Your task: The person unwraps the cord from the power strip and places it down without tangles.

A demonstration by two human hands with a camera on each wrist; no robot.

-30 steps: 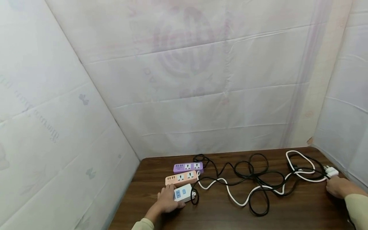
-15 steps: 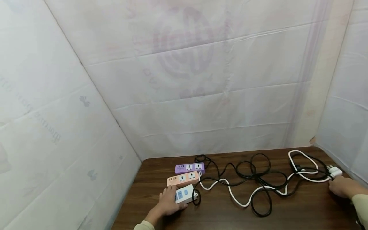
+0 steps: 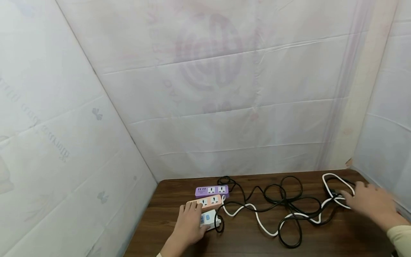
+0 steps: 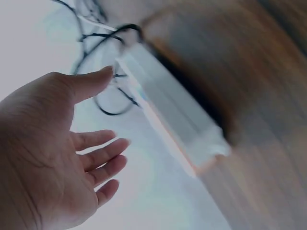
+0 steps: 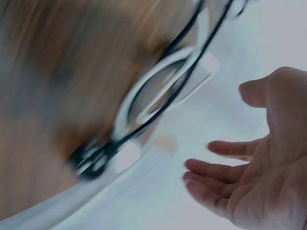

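Observation:
Three power strips lie side by side on the brown table: purple at the back, orange in the middle, white in front. My left hand hovers at the left ends of the white and orange strips. In the left wrist view its fingers are spread and hold nothing, with a strip just beyond them. My right hand is blurred and open above the white cable loop at the far right. The right wrist view shows its empty palm off the cables.
Tangled black and white cables sprawl from the strips to the right corner. A black plug lies among them near the right hand. White sheet walls close in the table at the back, left and right.
My right hand has let go of the white plug at the right edge and moved left over the cable loop, now open. My left hand has slid forward and opened.

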